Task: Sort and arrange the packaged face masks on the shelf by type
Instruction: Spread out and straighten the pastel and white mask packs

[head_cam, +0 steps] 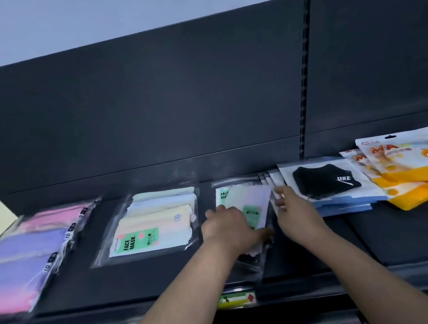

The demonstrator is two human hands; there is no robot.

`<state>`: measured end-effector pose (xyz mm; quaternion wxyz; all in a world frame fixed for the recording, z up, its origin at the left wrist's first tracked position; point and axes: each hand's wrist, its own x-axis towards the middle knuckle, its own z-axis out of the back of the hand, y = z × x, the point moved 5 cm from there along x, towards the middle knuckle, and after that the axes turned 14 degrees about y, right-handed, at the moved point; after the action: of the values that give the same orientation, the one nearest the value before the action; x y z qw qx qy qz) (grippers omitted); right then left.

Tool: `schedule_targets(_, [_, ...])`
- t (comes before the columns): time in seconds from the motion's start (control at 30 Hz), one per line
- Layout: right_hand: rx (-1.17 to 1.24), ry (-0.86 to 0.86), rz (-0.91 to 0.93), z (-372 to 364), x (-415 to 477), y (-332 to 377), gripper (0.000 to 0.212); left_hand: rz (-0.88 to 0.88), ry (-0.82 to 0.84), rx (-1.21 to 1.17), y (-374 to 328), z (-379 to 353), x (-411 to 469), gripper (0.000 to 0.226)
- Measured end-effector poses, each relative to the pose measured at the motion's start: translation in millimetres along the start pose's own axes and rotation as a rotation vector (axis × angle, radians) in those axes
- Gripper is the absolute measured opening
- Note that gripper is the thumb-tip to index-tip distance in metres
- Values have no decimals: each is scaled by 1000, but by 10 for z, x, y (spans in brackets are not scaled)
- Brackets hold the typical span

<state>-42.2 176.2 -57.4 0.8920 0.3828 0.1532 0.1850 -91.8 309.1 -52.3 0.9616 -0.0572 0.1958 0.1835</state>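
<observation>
On a black shelf (146, 279) lie rows of packaged masks. Pink and purple packs (21, 258) are at the left. A clear pack with a green "FACE MASK" label (150, 224) lies left of centre. My left hand (229, 227) rests palm-down on a pile of similar pastel packs (244, 196) in the middle, fingers curled over them. My right hand (291, 203) pinches the edge of a clear pack at that pile's right side. Right of it lies a stack of black-mask packs (327, 182), then orange and yellow cartoon packs (415, 168).
The dark back panel (172, 99) rises behind the shelf, with a slotted upright (305, 81) right of centre. A yellow-green price tag (236, 300) sits on the shelf's front edge. Bare shelf shows at the front right (393, 233).
</observation>
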Motion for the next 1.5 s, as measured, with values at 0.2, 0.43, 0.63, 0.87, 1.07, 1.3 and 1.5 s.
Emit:
schedule_targets(0.2, [238, 75, 19, -16, 44, -27, 50, 22, 16, -8, -189, -97, -34, 87])
schedule_targets(0.43, [218, -41, 156, 77, 26, 6, 45, 64, -173, -61, -54, 417, -235, 29])
schedule_targets(0.63, [-302, 142, 324, -410, 23, 219, 38, 47, -584, 0, 565, 825, -517, 41])
schedule_targets(0.87, [-555, 195, 215, -914, 166, 542, 58, -132, -812, -165, 1686, 415, -612, 53])
schedule_targets(1.07, [-666, 97, -45, -996, 223, 615, 91, -158, -216, -189, 2137, -218, -437, 50])
schedule_targets(1.3, [-694, 160, -248, -1020, 306, 623, 82, -210, -144, -17, 2151, -177, -270, 62])
schedule_targets(1.5, [-696, -114, -5, -868, 144, 862, 67, -269, -136, -158, 2269, -217, -145, 50])
